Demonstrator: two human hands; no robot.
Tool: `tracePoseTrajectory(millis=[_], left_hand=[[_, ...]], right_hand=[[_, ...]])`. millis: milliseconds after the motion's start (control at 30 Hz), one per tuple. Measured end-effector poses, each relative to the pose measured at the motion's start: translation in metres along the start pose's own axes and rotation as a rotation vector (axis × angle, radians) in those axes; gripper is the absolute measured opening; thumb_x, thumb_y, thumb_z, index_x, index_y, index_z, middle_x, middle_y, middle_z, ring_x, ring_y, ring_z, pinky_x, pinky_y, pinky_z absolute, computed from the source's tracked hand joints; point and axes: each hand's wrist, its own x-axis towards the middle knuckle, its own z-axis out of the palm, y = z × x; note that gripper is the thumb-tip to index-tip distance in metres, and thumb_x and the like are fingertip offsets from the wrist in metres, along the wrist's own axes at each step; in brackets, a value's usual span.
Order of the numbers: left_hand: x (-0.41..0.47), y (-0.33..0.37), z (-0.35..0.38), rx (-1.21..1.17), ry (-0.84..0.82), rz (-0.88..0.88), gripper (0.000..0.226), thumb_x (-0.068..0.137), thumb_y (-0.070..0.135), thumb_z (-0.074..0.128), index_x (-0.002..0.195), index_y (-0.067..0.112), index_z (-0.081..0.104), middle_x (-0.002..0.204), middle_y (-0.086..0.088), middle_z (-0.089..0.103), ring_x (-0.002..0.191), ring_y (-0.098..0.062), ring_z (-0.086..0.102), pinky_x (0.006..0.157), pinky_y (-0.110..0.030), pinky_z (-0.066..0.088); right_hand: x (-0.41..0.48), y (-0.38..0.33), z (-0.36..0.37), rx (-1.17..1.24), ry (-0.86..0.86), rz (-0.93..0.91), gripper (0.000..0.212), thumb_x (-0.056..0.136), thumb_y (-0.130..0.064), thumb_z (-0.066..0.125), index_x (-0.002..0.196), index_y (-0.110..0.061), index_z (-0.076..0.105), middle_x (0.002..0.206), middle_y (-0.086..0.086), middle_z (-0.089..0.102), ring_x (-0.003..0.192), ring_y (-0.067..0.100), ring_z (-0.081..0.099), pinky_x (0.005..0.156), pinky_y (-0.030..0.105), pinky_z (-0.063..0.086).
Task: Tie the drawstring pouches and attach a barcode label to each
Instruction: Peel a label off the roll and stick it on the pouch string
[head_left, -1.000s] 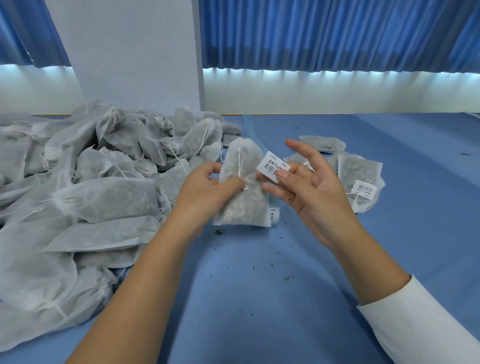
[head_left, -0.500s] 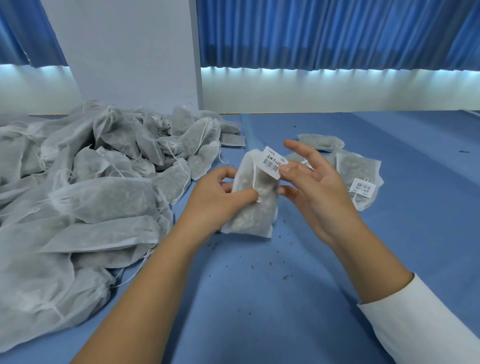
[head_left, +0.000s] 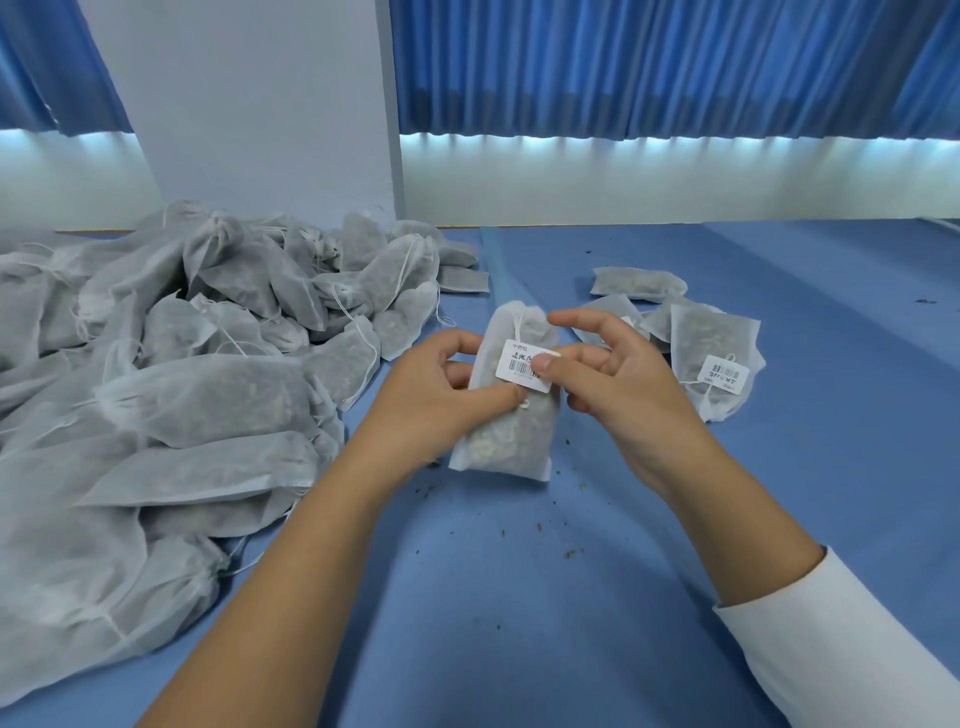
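Note:
A white mesh drawstring pouch (head_left: 506, 436) filled with dried herbs stands upright on the blue table. My left hand (head_left: 441, 400) grips its left side, thumb across the front near the knotted string. A white barcode label (head_left: 522, 366) lies flat on the pouch's front. My right hand (head_left: 618, 379) presses its thumb on the label's right end, the other fingers spread and loosely bent beside the pouch.
A big heap of similar pouches (head_left: 156, 395) covers the table's left side. Several labelled pouches (head_left: 711, 358) lie to the right of my hands. Herb crumbs are scattered on the blue table (head_left: 519, 597). A white pillar (head_left: 249, 114) and blue curtains stand behind.
The label went from raised beside the pouch's top down onto its front face. My right thumb now presses it there. The pouch shifted slightly right and lower in my left hand.

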Motion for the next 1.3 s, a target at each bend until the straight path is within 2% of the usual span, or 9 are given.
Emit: tracePoseTrajectory(millis=[233,400,500,600,800,933,1067,1167,1300], left_hand=[[0.000,-0.002,-0.003,-0.017,-0.056,0.016,0.036,0.077,0.009,0.083,0.107,0.016,0.064,0.088,-0.001,0.078,0.086,-0.019,0.075,0.086,-0.047,0.059],[0.000,-0.002,-0.004,-0.004,-0.099,0.024,0.046,0.068,0.021,0.086,0.108,0.017,0.064,0.092,0.000,0.078,0.089,-0.018,0.075,0.088,-0.048,0.058],[0.000,-0.002,-0.002,-0.015,-0.097,0.030,0.042,0.074,0.031,0.085,0.108,0.016,0.065,0.092,-0.003,0.078,0.090,-0.021,0.075,0.089,-0.049,0.057],[0.002,-0.003,0.002,-0.035,-0.009,0.042,0.023,0.093,0.034,0.067,0.099,0.011,0.068,0.086,-0.015,0.074,0.079,-0.024,0.070,0.084,-0.049,0.054],[0.002,-0.003,0.007,-0.065,0.021,0.084,0.020,0.099,0.026,0.059,0.097,0.006,0.066,0.091,-0.035,0.064,0.072,-0.030,0.054,0.071,-0.051,0.047],[0.004,-0.005,0.007,-0.098,0.051,0.072,0.021,0.099,0.024,0.058,0.099,0.004,0.066,0.093,-0.023,0.071,0.079,-0.026,0.064,0.084,-0.052,0.053],[0.005,-0.006,0.007,-0.129,0.048,0.066,0.022,0.099,0.025,0.058,0.099,0.005,0.066,0.082,-0.009,0.073,0.076,-0.016,0.065,0.076,-0.039,0.054],[0.005,-0.005,0.007,-0.188,0.027,0.049,0.021,0.098,0.031,0.059,0.093,0.013,0.068,0.076,0.007,0.071,0.070,-0.006,0.065,0.065,-0.021,0.051],[0.006,-0.006,0.005,-0.189,-0.035,0.030,0.017,0.092,0.029,0.067,0.102,0.015,0.068,0.088,0.002,0.077,0.082,-0.013,0.073,0.071,-0.025,0.057]], right_hand=[[0.001,0.002,0.002,-0.051,0.027,-0.022,0.037,0.082,-0.009,0.075,0.113,-0.020,0.058,0.073,-0.003,0.073,0.067,0.004,0.064,0.061,0.012,0.046],[0.000,0.004,0.003,-0.113,0.039,-0.049,0.038,0.081,-0.008,0.076,0.112,-0.021,0.058,0.072,-0.003,0.071,0.075,0.017,0.062,0.083,0.036,0.054],[0.000,0.005,0.003,-0.128,0.056,-0.069,0.038,0.080,-0.010,0.077,0.111,-0.021,0.058,0.070,-0.004,0.070,0.069,0.014,0.056,0.075,0.029,0.051],[-0.001,0.006,0.005,-0.169,0.054,-0.102,0.038,0.080,-0.010,0.078,0.111,-0.020,0.058,0.070,-0.003,0.069,0.064,0.010,0.054,0.065,0.015,0.047],[0.001,0.012,0.006,-0.145,0.183,-0.107,0.032,0.080,-0.023,0.079,0.105,-0.025,0.060,0.071,-0.004,0.070,0.068,0.012,0.057,0.064,0.010,0.046],[0.004,0.013,0.002,-0.232,0.298,-0.033,0.038,0.071,-0.038,0.084,0.102,-0.034,0.061,0.092,-0.008,0.064,0.065,-0.001,0.054,0.062,0.010,0.047],[0.002,0.008,0.005,-0.118,0.101,0.179,0.017,0.084,-0.043,0.072,0.090,-0.026,0.071,0.076,-0.012,0.071,0.064,0.001,0.062,0.051,0.017,0.045],[0.000,0.006,0.006,-0.091,0.042,0.135,0.021,0.091,-0.036,0.065,0.081,-0.019,0.074,0.065,-0.009,0.066,0.056,0.005,0.055,0.049,0.019,0.043],[-0.002,0.004,0.006,-0.031,0.060,0.082,0.017,0.092,-0.028,0.065,0.086,-0.015,0.074,0.074,-0.004,0.074,0.065,0.004,0.067,0.055,0.016,0.050]])
